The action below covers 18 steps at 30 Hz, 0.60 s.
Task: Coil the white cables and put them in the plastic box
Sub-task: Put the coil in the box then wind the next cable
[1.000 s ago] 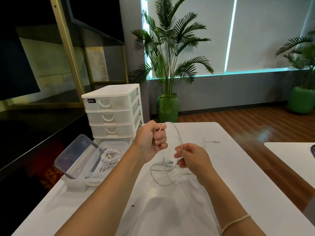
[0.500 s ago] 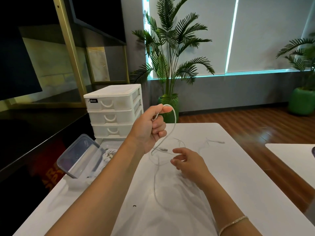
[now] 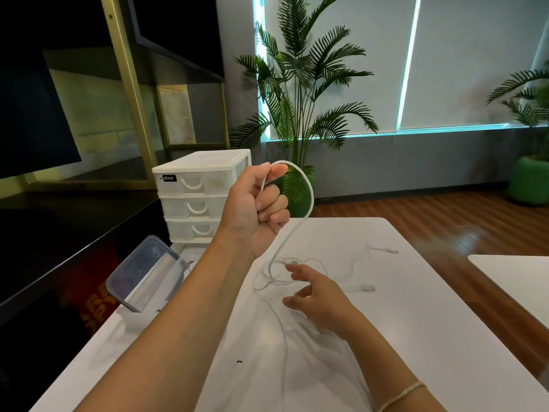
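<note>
At the centre of the frame, the left hand [image 3: 255, 209] is raised and pinches one white cable [image 3: 309, 197] between thumb and curled fingers; the cable arcs over and drops to the white table [image 3: 416, 337]. Lower right, the right hand [image 3: 320, 301] hovers with fingers spread and holds nothing, above loose cable loops. At left stands one plastic box [image 3: 130, 318], lid [image 3: 142, 272] propped up, below one three-drawer unit [image 3: 196, 200].

Bare white table [image 3: 416, 322] open to the right of the right hand [image 3: 320, 304]. Ahead of it, loose white cable [image 3: 309, 197] loops and connector ends [image 3: 367, 287] strewn across the surface. At left, drawer unit [image 3: 196, 200] and plastic box with raised lid [image 3: 145, 272] blocking the far-left corner, behind the raised left hand [image 3: 255, 209].
</note>
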{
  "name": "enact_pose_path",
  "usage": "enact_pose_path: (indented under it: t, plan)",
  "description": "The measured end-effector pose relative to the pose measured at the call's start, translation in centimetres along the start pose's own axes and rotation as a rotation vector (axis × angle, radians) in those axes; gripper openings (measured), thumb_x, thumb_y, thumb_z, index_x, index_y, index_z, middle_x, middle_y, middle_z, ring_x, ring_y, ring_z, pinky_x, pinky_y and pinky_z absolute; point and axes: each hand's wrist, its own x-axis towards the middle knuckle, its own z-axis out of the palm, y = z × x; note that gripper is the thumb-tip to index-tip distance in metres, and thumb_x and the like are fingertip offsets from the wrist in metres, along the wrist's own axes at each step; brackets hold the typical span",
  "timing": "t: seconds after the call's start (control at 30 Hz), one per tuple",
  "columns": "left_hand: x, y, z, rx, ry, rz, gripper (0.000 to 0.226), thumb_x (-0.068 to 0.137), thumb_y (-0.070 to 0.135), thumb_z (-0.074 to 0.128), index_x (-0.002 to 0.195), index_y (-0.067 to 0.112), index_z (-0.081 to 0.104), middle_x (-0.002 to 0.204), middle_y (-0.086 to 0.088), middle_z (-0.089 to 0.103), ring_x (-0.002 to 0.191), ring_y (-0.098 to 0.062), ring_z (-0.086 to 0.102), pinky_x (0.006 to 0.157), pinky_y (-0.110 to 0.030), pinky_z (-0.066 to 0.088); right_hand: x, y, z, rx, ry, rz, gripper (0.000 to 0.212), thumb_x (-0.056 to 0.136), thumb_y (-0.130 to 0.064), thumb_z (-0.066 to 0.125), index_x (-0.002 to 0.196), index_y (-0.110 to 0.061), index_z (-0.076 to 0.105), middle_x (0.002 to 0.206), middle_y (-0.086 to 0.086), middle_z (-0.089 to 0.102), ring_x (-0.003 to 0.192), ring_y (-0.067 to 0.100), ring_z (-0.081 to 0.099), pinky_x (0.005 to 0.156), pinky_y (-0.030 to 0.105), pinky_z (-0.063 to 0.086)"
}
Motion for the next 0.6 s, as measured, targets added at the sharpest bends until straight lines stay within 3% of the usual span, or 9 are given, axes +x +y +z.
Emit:
enact_pose_path:
  t: [0.17, 0.3, 0.37, 0.5, 0.6]
  plan:
    - [0.1, -0.9, -0.5, 0.102, 0.066, -0.029, 0.033, 0.099, 0.026, 0.036, 0.085, 0.014, 0.063, 0.036, 0.008, 0.033, 0.033, -0.007, 0.03, 0.035, -0.014, 0.032, -0.5, -0.9, 0.2, 0.125, -0.085, -0.076, 0.045, 0.085, -0.025, 0.065, 0.122, -0.046, 0.05, 0.122, -0.013, 0.054, 0.093, 0.01, 0.063, 0.084, 0.026, 0.053]
    - [0.1, -1.4, -1.1, 0.194, 0.137, -0.071, 0.027, 0.099, 0.025, 0.038, 0.094, 0.013, 0.062, 0.041, 0.007, 0.039, 0.037, -0.008, 0.036, 0.04, -0.015, 0.038, -0.7, -1.3, 0.1, 0.18, -0.142, -0.057, 0.021, 0.091, -0.021, 0.057, 0.11, -0.03, 0.063, 0.109, 0.001, 0.067, 0.09, 0.011, 0.063, 0.086, 0.03, 0.052]
    - [0.1, -1.5, -1.5, 0.358, 0.202, -0.062, 0.024, 0.097, 0.023, 0.043, 0.092, 0.014, 0.064, 0.046, 0.006, 0.043, 0.044, -0.008, 0.04, 0.047, -0.018, 0.043, -0.8, -1.1, 0.3, 0.164, -0.203, -0.015, 0.022, 0.091, -0.014, 0.055, 0.109, -0.023, 0.065, 0.107, 0.007, 0.069, 0.09, 0.013, 0.063, 0.086, 0.03, 0.053]
    - [0.0, -2.1, -2.2, 0.779, 0.283, -0.158, 0.02, 0.091, 0.019, 0.052, 0.092, 0.004, 0.064, 0.06, -0.002, 0.045, 0.057, -0.012, 0.042, 0.057, -0.024, 0.043, -0.4, -0.6, -0.6, 0.062, -0.223, 0.067, 0.041, 0.083, 0.003, 0.057, 0.114, -0.024, 0.063, 0.112, -0.003, 0.065, 0.096, 0.015, 0.063, 0.08, 0.026, 0.054]
    - [0.2, -3.1, -3.6, 1.031, 0.312, -0.338, 0.024, 0.088, 0.017, 0.056, 0.1, 0.0, 0.066, 0.063, -0.004, 0.046, 0.055, -0.015, 0.039, 0.055, -0.024, 0.039, -0.2, 0.0, -2.1, 0.126, -0.147, 0.153, 0.038, 0.081, 0.009, 0.055, 0.104, -0.02, 0.065, 0.104, 0.0, 0.067, 0.081, 0.016, 0.064, 0.073, 0.03, 0.054]
